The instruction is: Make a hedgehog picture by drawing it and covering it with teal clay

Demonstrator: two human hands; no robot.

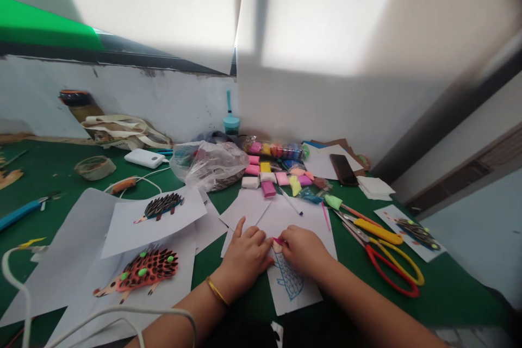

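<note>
Leftmost, a strip of bare green tabletop [206, 261] was left between a white paper sheet bearing a coral clay hedgehog [185, 272] and the left hand [248, 254], whose fingers were bent beside the work, pinch or mere contact not discernible. Between both hands, a small magenta clay-like scrap [279, 241] was pinched at the right hand's [304, 247] fingertips, over the far end of a small white paper sheet with blue-inked scales [290, 280], its long axis run bodyward. Farther right, green room was bounded by red-and-yellow-handled metal scissors [372, 258].

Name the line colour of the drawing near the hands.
Blue; the drawing shows in the head view.
</note>
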